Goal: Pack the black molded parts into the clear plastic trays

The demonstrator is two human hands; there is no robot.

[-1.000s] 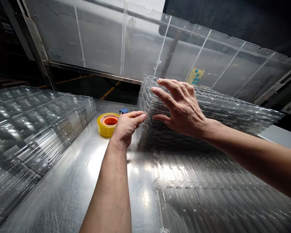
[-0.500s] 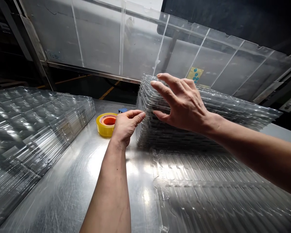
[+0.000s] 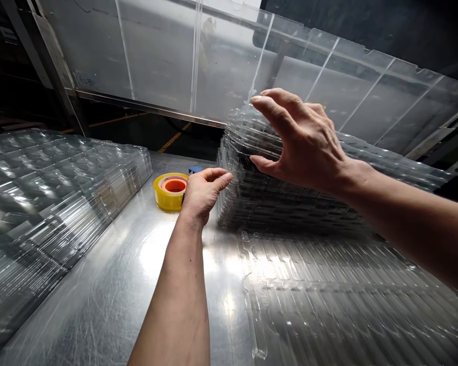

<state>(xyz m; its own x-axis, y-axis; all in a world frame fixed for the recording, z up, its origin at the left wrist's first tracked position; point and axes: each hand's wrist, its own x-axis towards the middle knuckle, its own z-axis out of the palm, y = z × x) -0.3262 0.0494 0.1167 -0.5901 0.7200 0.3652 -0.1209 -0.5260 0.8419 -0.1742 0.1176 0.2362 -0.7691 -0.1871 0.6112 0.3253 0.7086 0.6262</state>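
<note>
A tall stack of clear plastic trays [image 3: 290,203] stands on the metal table. My right hand [image 3: 305,137] reaches over its left end, fingers across the top and thumb at the front side. Between them a few upper trays [image 3: 248,129] are raised at the corner, with a dark gap near the thumb. My left hand [image 3: 206,193] is closed in a pinch at the stack's near left corner. What lies between those fingertips is hidden. Just behind that hand sits a roll of yellow tape [image 3: 170,193] with an orange core, beside a small blue object [image 3: 195,169].
Another stack of clear trays [image 3: 99,193] fills the left side of the metal table [image 3: 114,284]. In front of the middle stack, a clear ribbed tray [image 3: 328,300] lies flat. A transparent panel [image 3: 156,61] stands upright behind the table.
My right hand has moved up and slightly right, and the upper trays' left corner has risen with it. My left hand stays at the stack's corner. The view has shifted a little.
</note>
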